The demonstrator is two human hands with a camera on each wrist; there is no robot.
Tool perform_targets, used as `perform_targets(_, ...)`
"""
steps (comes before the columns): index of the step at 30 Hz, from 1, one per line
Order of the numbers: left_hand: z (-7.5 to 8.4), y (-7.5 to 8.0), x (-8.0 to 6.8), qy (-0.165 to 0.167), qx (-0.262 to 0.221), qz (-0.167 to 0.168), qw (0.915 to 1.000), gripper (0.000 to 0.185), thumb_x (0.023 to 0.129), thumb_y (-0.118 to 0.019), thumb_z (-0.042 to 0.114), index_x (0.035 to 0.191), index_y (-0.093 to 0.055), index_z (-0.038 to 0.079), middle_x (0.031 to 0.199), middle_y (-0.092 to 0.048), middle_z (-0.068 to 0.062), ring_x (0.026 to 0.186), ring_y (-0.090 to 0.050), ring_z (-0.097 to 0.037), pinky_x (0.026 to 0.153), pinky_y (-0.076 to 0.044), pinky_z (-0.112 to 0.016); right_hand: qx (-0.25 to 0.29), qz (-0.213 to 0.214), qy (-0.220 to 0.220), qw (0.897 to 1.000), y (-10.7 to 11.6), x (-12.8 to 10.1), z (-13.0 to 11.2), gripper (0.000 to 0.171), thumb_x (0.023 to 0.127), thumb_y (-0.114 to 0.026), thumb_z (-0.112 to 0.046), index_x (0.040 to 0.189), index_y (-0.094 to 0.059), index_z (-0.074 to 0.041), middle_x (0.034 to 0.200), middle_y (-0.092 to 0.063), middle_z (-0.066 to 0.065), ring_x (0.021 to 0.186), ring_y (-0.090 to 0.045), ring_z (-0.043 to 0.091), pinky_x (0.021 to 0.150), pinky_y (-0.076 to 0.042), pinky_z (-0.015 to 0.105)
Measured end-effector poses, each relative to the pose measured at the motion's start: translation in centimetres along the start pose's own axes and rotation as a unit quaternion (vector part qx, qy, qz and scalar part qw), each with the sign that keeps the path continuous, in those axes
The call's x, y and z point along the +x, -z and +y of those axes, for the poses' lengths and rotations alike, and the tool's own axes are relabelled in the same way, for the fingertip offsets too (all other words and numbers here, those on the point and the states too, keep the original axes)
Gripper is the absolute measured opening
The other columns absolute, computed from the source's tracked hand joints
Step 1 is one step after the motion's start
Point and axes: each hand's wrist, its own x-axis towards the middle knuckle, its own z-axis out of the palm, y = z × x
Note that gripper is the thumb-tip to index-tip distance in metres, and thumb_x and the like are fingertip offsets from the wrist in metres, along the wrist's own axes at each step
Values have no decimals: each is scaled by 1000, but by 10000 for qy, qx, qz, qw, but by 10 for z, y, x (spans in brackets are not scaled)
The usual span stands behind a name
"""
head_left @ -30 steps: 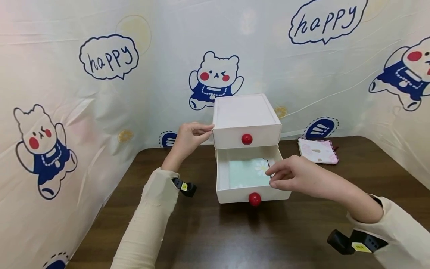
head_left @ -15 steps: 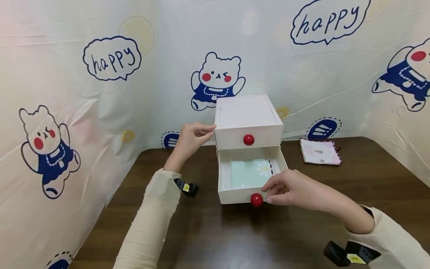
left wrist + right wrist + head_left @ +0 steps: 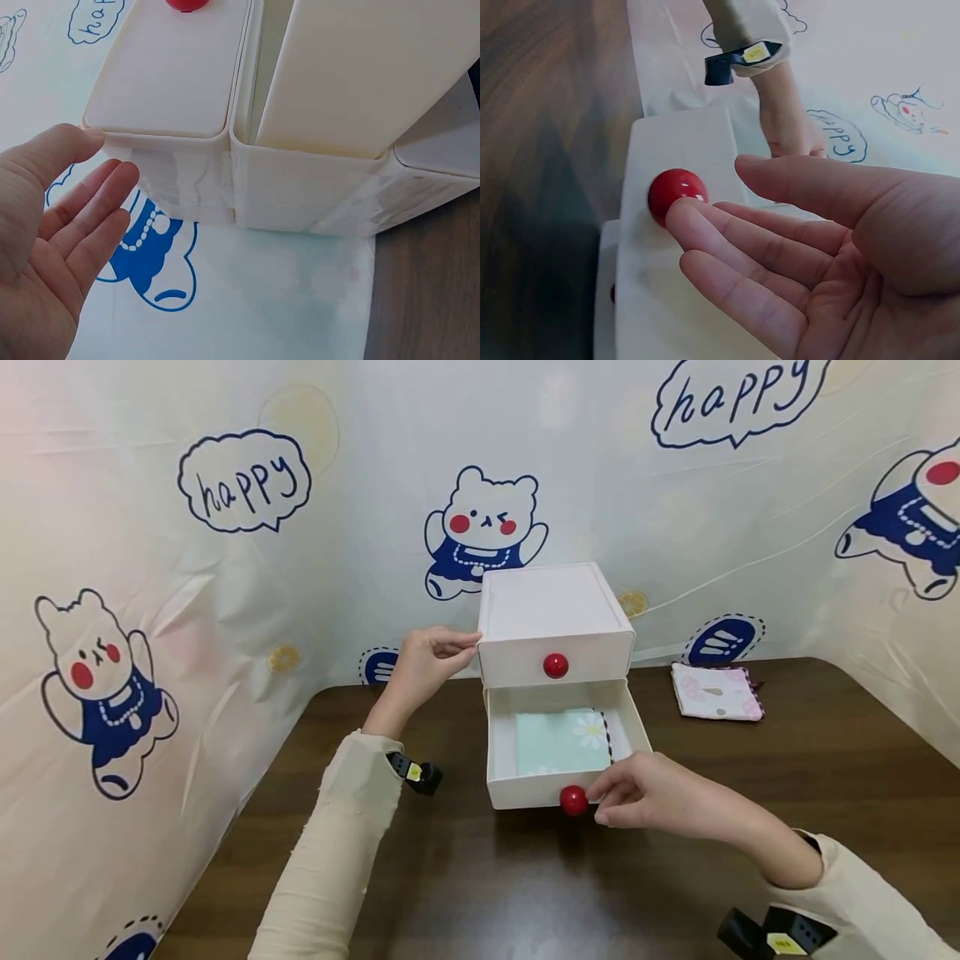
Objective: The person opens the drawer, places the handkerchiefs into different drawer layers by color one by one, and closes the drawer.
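A white two-drawer box (image 3: 551,602) stands at the back of the dark wooden table (image 3: 525,893). Its lower drawer (image 3: 525,789) is pulled out, and a folded pale-green cloth with a daisy (image 3: 562,742) lies inside. My right hand (image 3: 611,797) is at the drawer's front, with straight fingers touching its red knob (image 3: 573,800); the right wrist view shows a fingertip (image 3: 681,214) against the knob (image 3: 676,193). My left hand (image 3: 442,653) rests on the box's upper left corner, and in the left wrist view its fingers (image 3: 97,202) lie straight beside the box (image 3: 337,97). The upper drawer, with a red knob (image 3: 555,665), is shut.
A folded pink patterned cloth (image 3: 716,692) lies on the table to the right of the box. A sheet printed with bears and "happy" bubbles (image 3: 247,485) walls the table in at the back and on both sides.
My right hand has come off the cloth in the drawer and moved down to the lower knob. The left hand and the drawer have stayed put.
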Motion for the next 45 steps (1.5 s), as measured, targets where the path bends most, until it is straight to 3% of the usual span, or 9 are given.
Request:
perform_targets(13, 1, 1, 0, 17, 27, 14, 10000, 23, 82, -68, 6, 105, -69, 6, 99, -66, -8, 81, -64, -16, 71, -54, -25, 178, -28, -96, 9998, -9, 2, 17, 21, 84, -66, -14, 96, -65, 4, 76, -67, -1, 68, -59, 7, 61, -51, 23)
perform_targets(27, 1, 0, 0, -17, 68, 5, 10000, 23, 82, -68, 6, 105, -69, 6, 99, -66, -7, 83, -64, -15, 72, -53, -25, -93, 412, 35, 9991, -23, 9, 25, 20, 88, -61, -25, 79, -66, -8, 67, -61, -5, 63, -57, 9, 56, -48, 23)
perform_targets(45, 1, -1, 1, 12, 52, 41, 10000, 23, 81, -68, 4, 104, -70, 6, 98, -66, -8, 82, -64, -16, 71, -54, -25, 37, 693, -63, 9976, -21, 15, 21, 20, 89, -61, -24, 81, -67, -7, 69, -62, -2, 65, -59, 12, 58, -50, 24)
